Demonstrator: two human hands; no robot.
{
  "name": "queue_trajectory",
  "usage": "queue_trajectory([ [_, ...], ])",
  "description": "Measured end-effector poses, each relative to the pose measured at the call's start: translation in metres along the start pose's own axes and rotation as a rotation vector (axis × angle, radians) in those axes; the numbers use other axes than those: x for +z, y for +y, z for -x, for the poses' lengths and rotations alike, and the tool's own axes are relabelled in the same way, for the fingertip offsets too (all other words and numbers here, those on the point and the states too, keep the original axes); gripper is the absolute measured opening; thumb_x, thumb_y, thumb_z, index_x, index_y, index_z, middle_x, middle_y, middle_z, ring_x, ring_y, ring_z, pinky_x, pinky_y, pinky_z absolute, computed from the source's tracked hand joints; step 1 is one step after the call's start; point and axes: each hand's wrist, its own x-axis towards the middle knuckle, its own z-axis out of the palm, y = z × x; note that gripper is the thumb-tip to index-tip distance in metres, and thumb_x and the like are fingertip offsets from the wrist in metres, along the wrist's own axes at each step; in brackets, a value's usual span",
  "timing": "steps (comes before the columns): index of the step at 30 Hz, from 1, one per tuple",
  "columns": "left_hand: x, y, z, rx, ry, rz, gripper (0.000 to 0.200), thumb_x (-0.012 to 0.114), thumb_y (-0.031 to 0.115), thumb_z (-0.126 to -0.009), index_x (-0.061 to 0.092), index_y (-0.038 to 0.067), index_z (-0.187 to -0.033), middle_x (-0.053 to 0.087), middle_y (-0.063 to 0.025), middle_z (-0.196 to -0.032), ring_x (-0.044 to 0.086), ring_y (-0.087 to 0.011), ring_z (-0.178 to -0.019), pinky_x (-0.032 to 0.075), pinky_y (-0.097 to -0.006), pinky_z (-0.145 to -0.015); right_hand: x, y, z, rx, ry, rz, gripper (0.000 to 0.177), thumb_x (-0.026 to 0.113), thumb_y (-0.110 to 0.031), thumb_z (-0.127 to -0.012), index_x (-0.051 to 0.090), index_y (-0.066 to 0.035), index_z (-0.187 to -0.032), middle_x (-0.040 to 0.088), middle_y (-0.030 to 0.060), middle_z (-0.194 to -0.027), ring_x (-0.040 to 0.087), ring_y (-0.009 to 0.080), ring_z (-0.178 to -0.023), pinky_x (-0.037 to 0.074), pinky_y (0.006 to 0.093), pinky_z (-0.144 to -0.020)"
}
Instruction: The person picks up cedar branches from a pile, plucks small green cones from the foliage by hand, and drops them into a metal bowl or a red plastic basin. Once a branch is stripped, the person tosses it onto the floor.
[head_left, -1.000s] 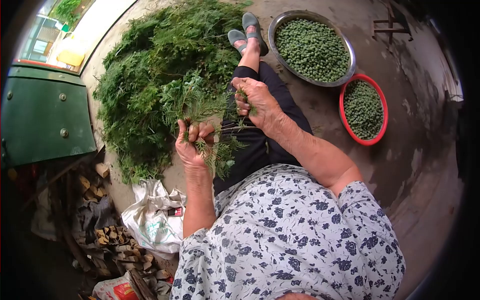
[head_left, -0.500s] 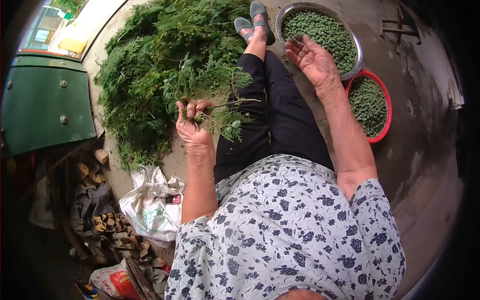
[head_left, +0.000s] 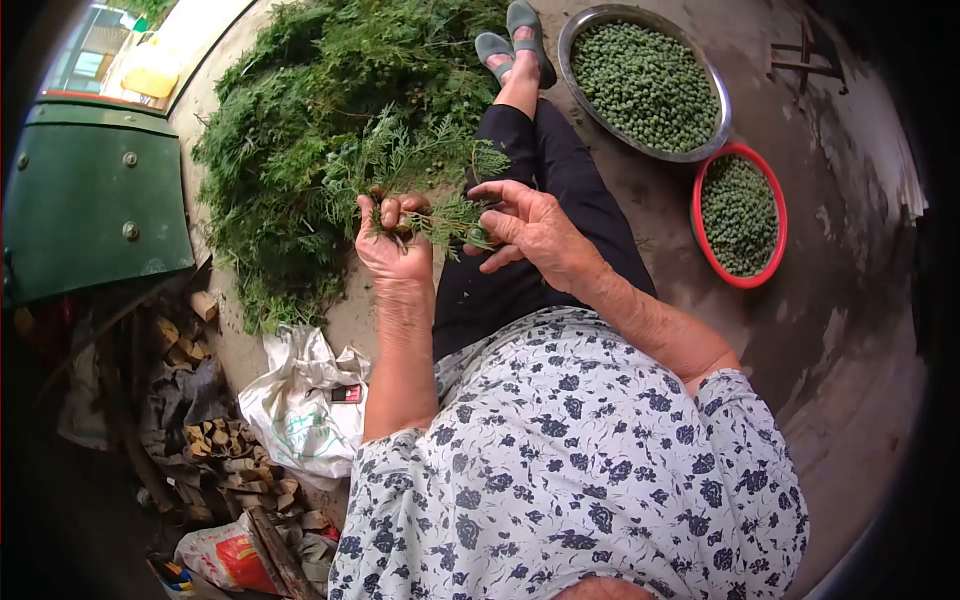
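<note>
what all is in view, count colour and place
leafy sprig: one, green, centre
branch pile: one, green, upper left
basin: one, silver, upper right
bowl: one, red, right, beside the basin
berry-like pieces: uncountable, green, in basin and bowl
frame: one, dark, upper right
bright object: one, yellow, top left
bolted panel: one, green, left
sack: one, white, lower left
firewood: many pieces, brown, lower left
printed bag: one, white and red, bottom left
shirt: one, white with dark flowers, bottom centre
trousers: one pair, black, centre
shoes: two, grey, top centre
left hand: one, bare, holding the sprig
right hand: one, bare, at the sprig's right end
</note>
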Motion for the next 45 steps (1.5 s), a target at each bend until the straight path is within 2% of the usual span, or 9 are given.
queue_trajectory([
  [7, 0.011, -0.008, 0.009, 0.069, 0.169, -0.435, 0.019, 0.056, 0.023, -0.088, 0.045, 0.007, -0.087, 0.039, 0.0001, -0.057, 0.043, -0.0116, -0.052, 0.046, -0.0299, -0.059, -0.005, -0.022, -0.003, 0.001, 0.053, -0.093, 0.022, 0.056, -0.011, -0.087, 0.052, 0.002, -0.105, 0.057, 0.0065, -0.085, 0.061, 0.0138, -0.061, 0.054, 0.0252, -0.05],
  [10, 0.022, -0.018, 0.022, 0.136, 0.159, -0.864, 0.014, 0.059, 0.018, -0.086, 0.049, 0.009, -0.086, 0.058, -0.0015, -0.075, 0.054, -0.01, -0.06, 0.044, -0.0226, -0.047, -0.005, -0.042, -0.011, -0.004, 0.092, -0.119, 0.021, 0.057, -0.015, -0.087, 0.054, 0.001, -0.1, 0.058, 0.0059, -0.082, 0.06, 0.0135, -0.061, 0.053, 0.0257, -0.049],
  [17, 0.019, -0.035, 0.033, 0.073, -0.17, -1.011, 0.03, 0.066, 0.011, -0.079, 0.054, 0.006, -0.106, 0.063, -0.0031, -0.089, 0.057, -0.0069, -0.065, 0.042, -0.0176, -0.048, -0.01, -0.052, -0.04, 0.001, 0.122, -0.17, 0.022, 0.059, -0.023, -0.086, 0.054, -0.002, -0.095, 0.058, 0.0045, -0.076, 0.061, 0.0138, -0.06, 0.052, 0.0259, -0.049],
  [18, 0.023, -0.036, 0.037, 0.053, -0.149, -1.061, 0.037, 0.074, 0.012, -0.072, 0.055, 0.005, -0.103, 0.063, -0.0005, -0.082, 0.054, -0.0037, -0.06, 0.037, -0.0151, -0.045, -0.012, -0.051, -0.043, 0.012, 0.114, -0.157, 0.024, 0.059, -0.023, -0.086, 0.054, -0.002, -0.096, 0.058, 0.0047, -0.077, 0.061, 0.014, -0.06, 0.052, 0.026, -0.049],
  [29, 0.029, -0.031, 0.039, -0.017, -0.042, -1.028, 0.012, 0.067, 0.004, -0.075, 0.062, 0.007, -0.086, 0.06, 0.0004, -0.073, 0.045, -0.0026, -0.05, 0.033, -0.0181, -0.043, -0.015, -0.049, -0.046, 0.0, 0.066, -0.204, 0.023, 0.057, -0.021, -0.087, 0.057, 0.0, -0.096, 0.06, 0.0033, -0.075, 0.061, 0.0129, -0.061, 0.052, 0.024, -0.05],
  [32, 0.03, -0.026, 0.037, -0.036, -0.029, -0.999, 0.01, 0.066, 0.004, -0.076, 0.061, 0.007, -0.084, 0.059, -0.0001, -0.071, 0.042, -0.0029, -0.047, 0.033, -0.0187, -0.043, -0.022, -0.045, -0.05, -0.278, 0.31, 0.223, 0.017, 0.062, -0.018, -0.084, 0.064, -0.001, -0.084, 0.06, 0.0032, -0.07, 0.052, 0.0076, -0.049, 0.046, 0.0207, -0.048],
  [35, 0.034, -0.023, 0.038, -0.042, -0.027, -0.993, 0.01, 0.066, 0.004, -0.076, 0.061, 0.006, -0.084, 0.058, -0.0004, -0.07, 0.041, -0.0032, -0.046, 0.033, -0.019, -0.042, -0.02, -0.052, -0.042, -0.484, 0.382, 0.556, 0.018, 0.064, -0.017, -0.082, 0.064, 0.0, -0.085, 0.058, 0.0021, -0.067, 0.051, 0.0082, -0.051, 0.045, 0.023, -0.05],
  [39, 0.035, -0.022, 0.036, -0.049, -0.038, -1.009, 0.01, 0.065, 0.006, -0.077, 0.06, 0.006, -0.086, 0.058, -0.001, -0.07, 0.041, -0.0035, -0.046, 0.034, -0.0194, -0.042, -0.005, -0.055, -0.041, -0.869, 0.089, 0.844, 0.024, 0.07, -0.007, -0.07, 0.064, -0.002, -0.092, 0.053, 0.0071, -0.08, 0.055, 0.0183, -0.077, 0.045, 0.0293, -0.066],
  [45, 0.034, -0.021, 0.041, -0.11, -0.049, -0.942, 0.012, 0.066, 0.006, -0.076, 0.061, 0.006, -0.087, 0.06, -0.0009, -0.07, 0.043, -0.0034, -0.048, 0.032, -0.0183, -0.043, -0.009, -0.044, -0.052, -0.841, 0.066, 0.948, 0.021, 0.067, -0.008, -0.072, 0.063, -0.003, -0.092, 0.053, 0.0095, -0.081, 0.055, 0.0235, -0.076, 0.045, 0.0317, -0.066],
])
